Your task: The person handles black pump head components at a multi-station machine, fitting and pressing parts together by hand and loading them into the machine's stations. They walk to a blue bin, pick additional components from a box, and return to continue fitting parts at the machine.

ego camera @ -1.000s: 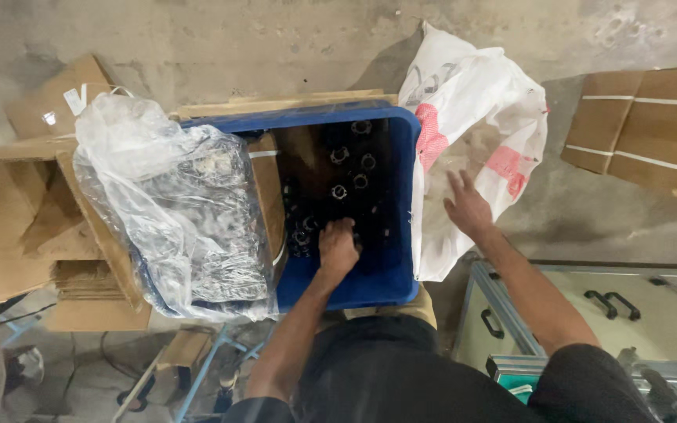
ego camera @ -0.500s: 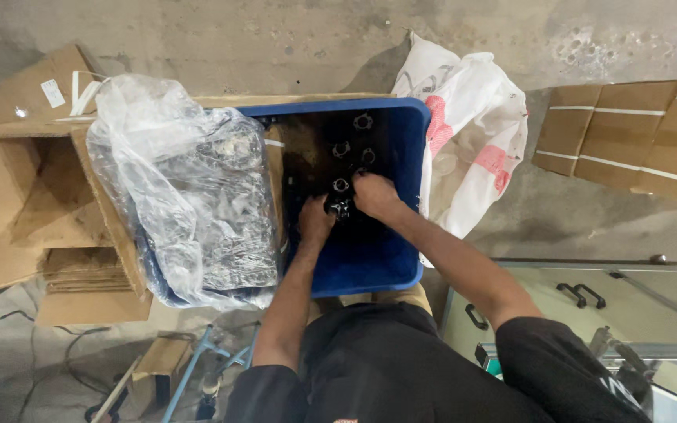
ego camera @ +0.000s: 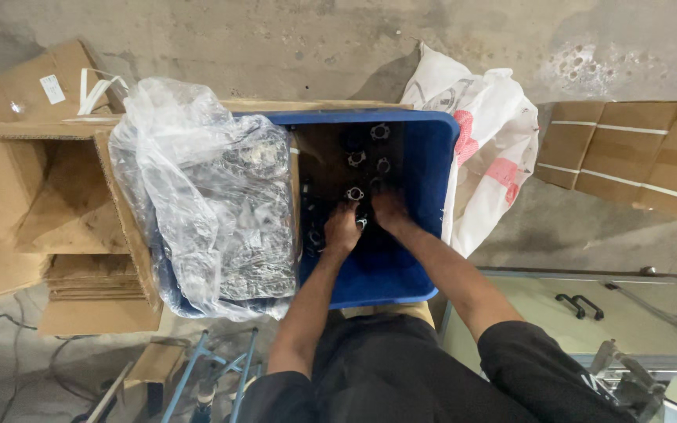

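Ideally, left hand and right hand, curled on small metal fittings in the blue crate, lift them clear of the plastic bag.

floor: concrete | on it: white sack; flat cardboard boxes

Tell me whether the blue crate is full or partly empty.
Partly empty: the blue crate shows bare floor near the person; small metal parts fill only the far half.

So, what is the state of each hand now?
Left hand: inside the blue plastic crate, on small dark metal parts; grip cannot be told.
Right hand: same.
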Motion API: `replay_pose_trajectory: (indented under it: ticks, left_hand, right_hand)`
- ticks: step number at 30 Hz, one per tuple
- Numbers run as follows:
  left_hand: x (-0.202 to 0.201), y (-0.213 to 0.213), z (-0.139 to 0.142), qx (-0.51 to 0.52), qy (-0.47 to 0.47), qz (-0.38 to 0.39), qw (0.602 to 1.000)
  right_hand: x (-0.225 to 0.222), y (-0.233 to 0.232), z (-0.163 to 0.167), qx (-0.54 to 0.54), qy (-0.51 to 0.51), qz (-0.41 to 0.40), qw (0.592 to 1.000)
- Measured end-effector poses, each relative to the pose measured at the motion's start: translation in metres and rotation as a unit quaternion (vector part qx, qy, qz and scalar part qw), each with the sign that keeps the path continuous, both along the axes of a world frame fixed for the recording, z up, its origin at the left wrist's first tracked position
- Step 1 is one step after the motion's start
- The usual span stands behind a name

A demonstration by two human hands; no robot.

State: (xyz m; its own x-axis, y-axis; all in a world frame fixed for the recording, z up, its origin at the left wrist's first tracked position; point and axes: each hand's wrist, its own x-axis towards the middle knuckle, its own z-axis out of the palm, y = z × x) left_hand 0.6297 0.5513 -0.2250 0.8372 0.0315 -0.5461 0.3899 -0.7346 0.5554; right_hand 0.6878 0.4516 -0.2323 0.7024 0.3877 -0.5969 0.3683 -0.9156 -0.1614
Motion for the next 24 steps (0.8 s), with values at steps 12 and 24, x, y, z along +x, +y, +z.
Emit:
replay_pose_trajectory:
  ticks: [12,24]
  left_hand:
    - [0.004,0.029,0.014,-0.028,-0.092,0.186,0.978]
    - [0.059,0.003,-0.03,0.02,-0.007,0.082,0.996]
  right_hand:
    - [0.049,-0.001,0.046,-0.005,0.118,-0.158,0.98]
    - [0.098,0.053,-0.041,0.162,0.021,-0.439,0.883]
